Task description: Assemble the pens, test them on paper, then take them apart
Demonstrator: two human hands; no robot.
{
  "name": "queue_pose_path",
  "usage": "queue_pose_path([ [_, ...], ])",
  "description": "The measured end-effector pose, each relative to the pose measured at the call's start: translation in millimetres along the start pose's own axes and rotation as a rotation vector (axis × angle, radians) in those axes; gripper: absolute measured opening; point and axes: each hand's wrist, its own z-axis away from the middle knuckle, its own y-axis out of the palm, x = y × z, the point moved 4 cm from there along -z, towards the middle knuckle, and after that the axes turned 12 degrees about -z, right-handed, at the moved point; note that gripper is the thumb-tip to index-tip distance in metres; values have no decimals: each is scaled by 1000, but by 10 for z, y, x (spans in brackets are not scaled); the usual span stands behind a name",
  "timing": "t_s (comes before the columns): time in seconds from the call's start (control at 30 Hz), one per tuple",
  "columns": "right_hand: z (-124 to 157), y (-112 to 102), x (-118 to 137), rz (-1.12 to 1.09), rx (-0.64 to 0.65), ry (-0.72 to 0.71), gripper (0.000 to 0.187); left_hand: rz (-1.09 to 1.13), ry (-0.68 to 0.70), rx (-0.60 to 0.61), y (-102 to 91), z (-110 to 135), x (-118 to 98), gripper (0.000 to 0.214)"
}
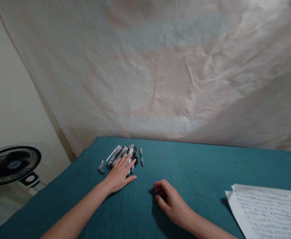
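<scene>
My left hand [120, 174] lies flat with spread fingers on the near part of a bunch of pens [115, 155]. Its fingertips cover some of them, and the pens are mostly clear and black, side by side. Just right of the bunch, a single pen [141, 156] lies apart. A small dark piece with a clear end [101, 167], its kind unclear, sits at the left of the bunch. My right hand [171, 204] hovers or rests low over the green cloth, loosely curled, with a gap between thumb and fingers and nothing visible in it.
Handwritten sheets of paper [272, 210] lie at the right front of the table, which has a green cloth [197, 166]. A black fan [12, 165] stands beyond the left edge. Behind the table hangs a pale, creased sheet [170, 83].
</scene>
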Motion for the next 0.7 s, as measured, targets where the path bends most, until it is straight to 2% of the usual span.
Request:
queue_pose_path([
  [0.17, -3, 3, 12, 1, 9, 9, 26, -31, 27, -21, 17, -86, 88, 54],
  [0.43, 0, -6, 34, 20, 14, -3, 25, -67, 26, 8, 20, -313, 202, 53],
  [0.6, -1, -2, 26, 22, 23, -8, 26, -74, 63, -60, -91, -440, -35, 53],
  [0.7, -2, 6, -1, 29, 20, -13, 26, -61, 132, -49, -49, -558, -247, 52],
])
